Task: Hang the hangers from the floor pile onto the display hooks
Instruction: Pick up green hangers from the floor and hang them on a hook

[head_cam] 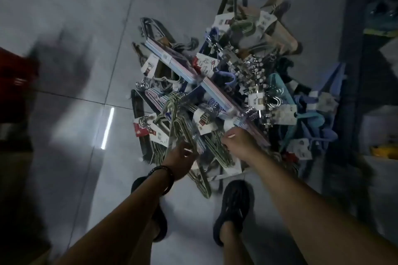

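Now | left fingers (187, 153) clamped on green hanger bundle (183, 129) | right fingers (228, 139) curled into pile (215, 84), grip unclear

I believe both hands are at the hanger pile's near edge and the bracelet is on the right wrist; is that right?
No: the head view shows the bracelet on the left wrist. The left hand and right hand are at the pile's near edge.
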### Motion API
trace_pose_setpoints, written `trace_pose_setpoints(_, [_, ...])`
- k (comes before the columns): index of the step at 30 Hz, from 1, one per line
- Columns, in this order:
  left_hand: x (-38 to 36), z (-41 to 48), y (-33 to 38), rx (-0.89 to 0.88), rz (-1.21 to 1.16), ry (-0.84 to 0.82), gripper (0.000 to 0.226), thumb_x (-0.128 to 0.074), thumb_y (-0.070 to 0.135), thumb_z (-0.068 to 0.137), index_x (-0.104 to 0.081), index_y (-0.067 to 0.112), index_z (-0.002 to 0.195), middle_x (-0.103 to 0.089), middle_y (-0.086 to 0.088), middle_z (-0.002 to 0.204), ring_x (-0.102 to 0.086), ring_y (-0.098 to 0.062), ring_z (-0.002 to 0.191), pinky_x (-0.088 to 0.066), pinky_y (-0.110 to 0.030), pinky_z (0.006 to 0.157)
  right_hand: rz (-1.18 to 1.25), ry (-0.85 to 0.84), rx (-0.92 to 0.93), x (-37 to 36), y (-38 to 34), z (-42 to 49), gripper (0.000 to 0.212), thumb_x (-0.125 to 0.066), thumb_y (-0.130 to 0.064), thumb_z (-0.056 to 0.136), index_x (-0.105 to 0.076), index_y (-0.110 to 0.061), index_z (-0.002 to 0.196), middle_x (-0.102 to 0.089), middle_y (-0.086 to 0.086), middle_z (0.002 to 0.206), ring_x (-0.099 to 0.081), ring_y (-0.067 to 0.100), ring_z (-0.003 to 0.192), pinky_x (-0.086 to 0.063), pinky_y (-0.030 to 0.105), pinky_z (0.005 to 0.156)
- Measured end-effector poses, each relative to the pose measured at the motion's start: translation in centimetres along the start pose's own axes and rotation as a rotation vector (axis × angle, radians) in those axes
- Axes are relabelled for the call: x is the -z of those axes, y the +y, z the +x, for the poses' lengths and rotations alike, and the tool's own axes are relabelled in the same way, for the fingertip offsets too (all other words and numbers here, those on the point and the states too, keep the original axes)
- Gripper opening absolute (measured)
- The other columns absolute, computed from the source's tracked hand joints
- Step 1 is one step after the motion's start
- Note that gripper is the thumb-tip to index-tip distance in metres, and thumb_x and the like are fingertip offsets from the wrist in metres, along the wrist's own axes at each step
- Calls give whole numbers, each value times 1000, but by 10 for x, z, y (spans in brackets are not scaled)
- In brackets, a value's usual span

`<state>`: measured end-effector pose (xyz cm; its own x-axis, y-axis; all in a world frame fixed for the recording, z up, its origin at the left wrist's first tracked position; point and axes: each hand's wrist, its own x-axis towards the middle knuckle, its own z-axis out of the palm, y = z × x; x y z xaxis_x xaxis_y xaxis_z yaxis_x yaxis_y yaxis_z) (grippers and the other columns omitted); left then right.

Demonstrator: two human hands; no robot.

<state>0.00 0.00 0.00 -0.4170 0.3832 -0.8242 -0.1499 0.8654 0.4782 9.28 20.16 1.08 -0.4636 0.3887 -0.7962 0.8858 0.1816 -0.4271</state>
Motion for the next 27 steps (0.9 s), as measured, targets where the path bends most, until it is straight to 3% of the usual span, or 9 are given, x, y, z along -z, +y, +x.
trace_pose_setpoints(5, [-13, 69, -30, 197, -445, 94, 42, -66, 28, 99, -57, 16, 138, -67, -8, 114, -58, -20, 82, -51, -33, 66, 2, 39, -25, -63, 8, 79, 60, -69, -31, 95, -43, -6, 143, -56, 15, 138, -58, 33, 121, -45, 33, 85])
trace_pose_setpoints(8, [-20, 85, -42, 245, -649, 95, 52, -63, 40, 99, -52, 21, 146, -59, -11, 140, -59, -24, 113, -56, -43, 88, -12, 95, 25, -92, 14, 112, 75, -73, -40, 89, -39, -4, 146, -51, 19, 143, -54, 38, 129, -50, 43, 102])
trace_pose_setpoints(11, [-30, 91, -48, 199, -686, 80, 54, -58, 45, 103, -49, 20, 150, -55, -5, 149, -56, -27, 129, -52, -41, 96, 14, 118, 49, -99, 13, 127, 70, -72, -39, 93, -41, -6, 145, -53, 19, 143, -55, 38, 128, -49, 40, 99])
trace_pose_setpoints(14, [-33, 87, -43, 168, -725, 60, 24, -51, 42, 108, -58, 30, 127, -59, 2, 134, -58, -17, 115, -50, -37, 89, 14, 159, 142, -93, 6, 125, 46, -68, -43, 96, -56, -14, 130, -67, 10, 127, -65, 29, 105, -47, 27, 76])
trace_pose_setpoints(16, [-31, 86, -42, 202, -827, 43, 21, -46, 43, 109, -60, 32, 121, -60, 6, 123, -59, -11, 104, -50, -35, 86, -9, 230, 208, -82, -4, 117, 35, -65, -48, 96, -60, -20, 117, -71, 4, 111, -64, 23, 89, -47, 29, 67])
trace_pose_setpoints(19, [-21, 83, -36, 222, -847, -5, 41, -41, 54, 108, -58, 28, 134, -60, 4, 130, -60, -13, 109, -50, -34, 80, -69, 313, 263, -55, -26, 98, 32, -65, -53, 95, -62, -22, 104, -69, -1, 97, -63, 24, 84, -45, 31, 63])
trace_pose_setpoints(21, [-17, 84, -36, 249, -836, -45, 55, -39, 62, 105, -52, 27, 145, -52, 1, 140, -52, -19, 123, -49, -40, 93, -116, 307, 284, -40, -41, 85, 30, -66, -49, 95, -64, -21, 105, -69, -1, 96, -62, 23, 83, -38, 29, 60])
trace_pose_setpoints(25, [-10, 73, -29, 261, -840, -100, 47, -37, 72, 100, -62, 34, 116, -55, -3, 134, -53, -25, 125, -44, -48, 107, -238, 334, 324, -18, -73, 64, 33, -65, -49, 97, -66, -21, 114, -72, 5, 105, -68, 29, 91, -48, 33, 68])
trace_pose_setpoints(27, [-9, 70, -29, 241, -822, -83, 61, -40, 72, 98, -58, 29, 138, -49, -8, 152, -48, -28, 139, -43, -52, 113, -260, 332, 341, -5, -92, 55, 32, -66, -49, 96, -66, -21, 112, -72, 4, 102, -67, 27, 86, -49, 33, 66])
